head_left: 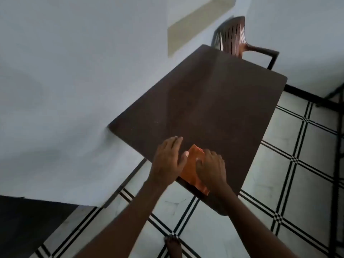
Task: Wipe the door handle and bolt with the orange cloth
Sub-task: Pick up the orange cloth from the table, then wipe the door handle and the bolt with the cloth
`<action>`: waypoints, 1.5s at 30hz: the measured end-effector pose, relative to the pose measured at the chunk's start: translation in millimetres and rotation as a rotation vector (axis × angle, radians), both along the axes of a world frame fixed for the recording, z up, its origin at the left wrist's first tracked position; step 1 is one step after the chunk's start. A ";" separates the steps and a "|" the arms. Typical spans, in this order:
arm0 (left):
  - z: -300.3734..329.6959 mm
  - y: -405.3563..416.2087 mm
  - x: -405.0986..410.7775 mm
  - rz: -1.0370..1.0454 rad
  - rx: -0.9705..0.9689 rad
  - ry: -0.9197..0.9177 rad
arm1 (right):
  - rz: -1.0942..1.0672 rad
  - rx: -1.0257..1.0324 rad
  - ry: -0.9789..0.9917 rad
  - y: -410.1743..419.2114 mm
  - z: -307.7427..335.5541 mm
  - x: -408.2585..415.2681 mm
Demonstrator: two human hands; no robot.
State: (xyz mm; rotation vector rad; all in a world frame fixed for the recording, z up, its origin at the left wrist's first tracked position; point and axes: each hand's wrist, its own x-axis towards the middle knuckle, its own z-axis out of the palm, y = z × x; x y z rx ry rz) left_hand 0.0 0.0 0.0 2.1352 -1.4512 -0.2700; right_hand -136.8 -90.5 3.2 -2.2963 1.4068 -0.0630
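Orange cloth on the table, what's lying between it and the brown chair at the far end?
Nothing: in the head view the dark table top is bare from the orange cloth, under both hands, to the brown chair.

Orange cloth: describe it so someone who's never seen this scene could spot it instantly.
Find the dark brown table set against the pale wall, with a brown plastic chair at its far end. At the table's near edge, the orange cloth lies flat between the left hand and right hand. It is the only bright orange thing among browns, greys and tiled floor.
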 end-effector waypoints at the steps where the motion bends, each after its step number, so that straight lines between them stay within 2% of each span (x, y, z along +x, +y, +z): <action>1: -11.4 -5.7 -2.1 -0.026 0.060 0.026 | -0.041 0.015 0.055 -4.2 -9.8 -3.7; 4: -42.7 -16.4 -8.2 -0.075 0.188 -0.005 | -0.165 0.074 0.139 -13.8 -36.1 -13.2; 7: -65.4 -24.3 -8.4 -0.128 0.249 -0.045 | -0.204 0.025 0.142 -17.6 -51.2 -16.1; 9: -73.4 -25.2 -7.3 -0.146 0.265 -0.051 | -0.221 -0.010 0.133 -17.8 -55.5 -16.4; 13: -81.4 -19.2 -3.8 -0.128 0.230 -0.034 | -0.254 0.062 0.065 -24.3 -56.3 -17.4; 15: -78.9 -15.9 -0.9 -0.105 0.203 -0.033 | -0.284 0.144 -0.041 -25.8 -54.6 -19.5; 20: -61.1 -0.2 14.2 -0.008 0.175 0.077 | -0.434 0.539 -0.462 -15.3 -31.6 -2.5; 25: -25.4 39.7 43.6 0.186 0.027 0.179 | -0.354 0.766 -0.686 8.5 13.5 41.1; 31: 43.3 139.0 99.5 0.441 -0.154 0.190 | -0.079 1.219 -0.816 80.4 79.1 118.4; 37: 112.4 285.0 157.4 0.682 -0.311 0.102 | 0.206 1.653 -0.863 204.2 130.5 214.3; 41: 153.1 390.2 189.9 0.791 -0.385 0.013 | 0.309 1.952 -0.845 307.5 158.5 269.1; 45: 179.7 487.5 226.6 0.880 -0.433 -0.137 | 0.267 2.076 -0.836 402.8 174.2 314.3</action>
